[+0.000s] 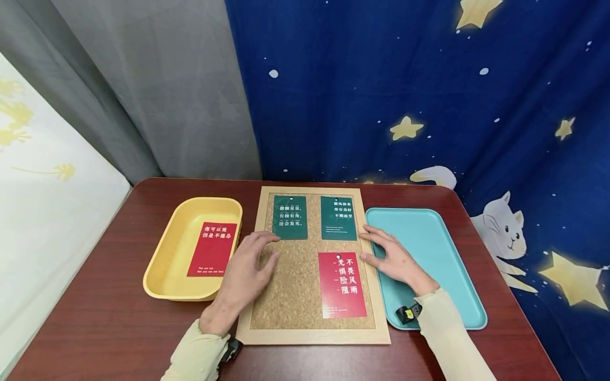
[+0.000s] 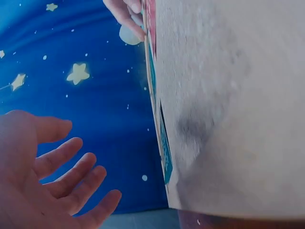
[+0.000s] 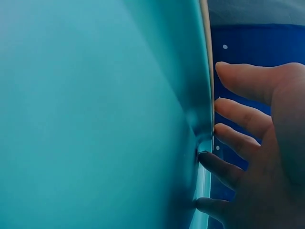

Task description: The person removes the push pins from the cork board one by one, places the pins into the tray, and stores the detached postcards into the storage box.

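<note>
A cork board (image 1: pixel 286 286) with a pale wooden frame lies on the table. Pinned to it are a green card (image 1: pixel 289 231) at upper left, another green card (image 1: pixel 333 218) at upper right and a red card (image 1: pixel 332 296) at lower right, all with white writing. My left hand (image 1: pixel 245 272) hovers over the board's left edge, its fingers (image 2: pixel 78 193) spread and holding nothing. At the right frame edge is my right hand (image 1: pixel 395 259), fingers (image 3: pixel 238 114) extended. Its lower fingertips touch or nearly touch the blue tray's rim in the right wrist view.
Left of the board stands a yellow basin (image 1: pixel 173 264) with a red card (image 1: pixel 209 251) in it. A light blue tray (image 1: pixel 429 238) lies to the right, under the right forearm. The dark red table (image 1: pixel 109 296) backs onto a blue star curtain (image 1: pixel 333 106) and a grey one.
</note>
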`<action>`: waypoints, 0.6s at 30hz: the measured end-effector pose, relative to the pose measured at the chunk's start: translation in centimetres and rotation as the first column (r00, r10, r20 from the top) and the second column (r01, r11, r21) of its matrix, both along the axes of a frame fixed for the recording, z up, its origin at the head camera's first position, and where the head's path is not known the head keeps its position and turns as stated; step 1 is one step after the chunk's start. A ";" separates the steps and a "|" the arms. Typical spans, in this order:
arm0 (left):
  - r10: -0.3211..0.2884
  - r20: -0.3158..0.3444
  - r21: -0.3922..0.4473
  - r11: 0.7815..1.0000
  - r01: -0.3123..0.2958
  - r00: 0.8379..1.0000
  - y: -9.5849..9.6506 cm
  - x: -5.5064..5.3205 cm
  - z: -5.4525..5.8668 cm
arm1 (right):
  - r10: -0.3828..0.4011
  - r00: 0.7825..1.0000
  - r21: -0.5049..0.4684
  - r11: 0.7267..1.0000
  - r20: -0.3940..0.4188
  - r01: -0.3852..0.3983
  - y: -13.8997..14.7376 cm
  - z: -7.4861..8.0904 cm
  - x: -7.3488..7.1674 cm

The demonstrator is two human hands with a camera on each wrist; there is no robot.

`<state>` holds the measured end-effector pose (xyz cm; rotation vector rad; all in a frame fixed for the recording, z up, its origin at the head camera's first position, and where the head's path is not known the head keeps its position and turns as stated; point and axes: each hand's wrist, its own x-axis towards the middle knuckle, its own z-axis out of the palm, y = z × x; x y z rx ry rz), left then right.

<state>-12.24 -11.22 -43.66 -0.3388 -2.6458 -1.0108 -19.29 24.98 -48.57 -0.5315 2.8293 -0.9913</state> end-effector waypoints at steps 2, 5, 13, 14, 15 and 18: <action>-0.020 0.001 -0.016 1.000 0.020 1.000 0.4 -0.1 -0.1 | -0.008 1.000 -0.002 1.000 -0.006 0.008 0.0 0.1 0.0; -0.046 0.006 -0.026 0.999 0.046 0.999 0.9 -0.2 -0.1 | -0.023 1.000 -0.010 1.000 -0.019 0.023 -0.1 0.2 0.0; -0.103 0.052 -0.086 0.990 0.107 0.993 2.1 -0.3 -0.5 | -0.082 0.995 -0.051 0.996 -0.049 0.079 -0.4 0.4 0.1; -0.114 0.058 -0.090 0.989 0.119 0.992 2.2 -0.3 -0.5 | -0.087 0.995 -0.059 0.995 -0.052 0.084 -0.4 0.4 0.1; -0.122 0.061 -0.096 0.987 0.128 0.991 2.3 -0.3 -0.5 | -0.092 0.994 -0.066 0.994 -0.056 0.089 -0.4 0.4 0.1; -0.148 0.068 -0.114 0.981 0.155 0.987 2.7 -0.3 -0.4 | -0.106 0.992 -0.085 0.991 -0.067 0.100 -0.3 0.4 0.2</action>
